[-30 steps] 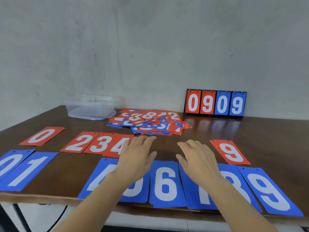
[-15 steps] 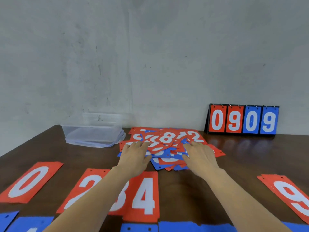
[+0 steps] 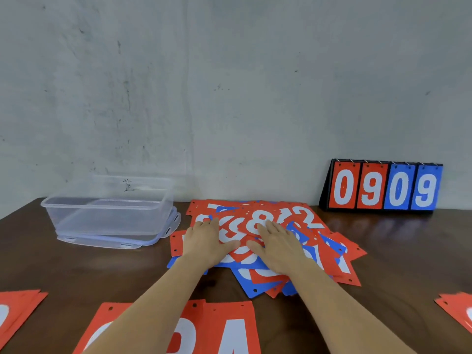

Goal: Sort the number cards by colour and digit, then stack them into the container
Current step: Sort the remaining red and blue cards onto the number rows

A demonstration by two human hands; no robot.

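Note:
A loose pile of red and blue number cards [image 3: 316, 241] lies in the middle of the brown table [image 3: 408, 251]. A red 8 card [image 3: 258, 221] sits on top, and a red 2 lies at the pile's far right. My left hand [image 3: 207, 241] rests flat on the pile's left side, fingers straight. My right hand [image 3: 278, 245] lies flat on the pile beside it, fingertips touching the red 8. A clear plastic container [image 3: 107, 210] stands on its lid at the far left, empty. Sorted red cards [image 3: 224, 328] lie in a row near me.
A black flip scoreboard [image 3: 383, 187] reading 0909 stands against the grey wall at the far right. More red cards lie at the left edge [image 3: 18, 310] and right edge [image 3: 457, 310] of the view.
Both hands have moved forward from above the near blue row onto the mixed pile, and now rest on it closer together. The view has shifted forward, so the blue row is out of sight.

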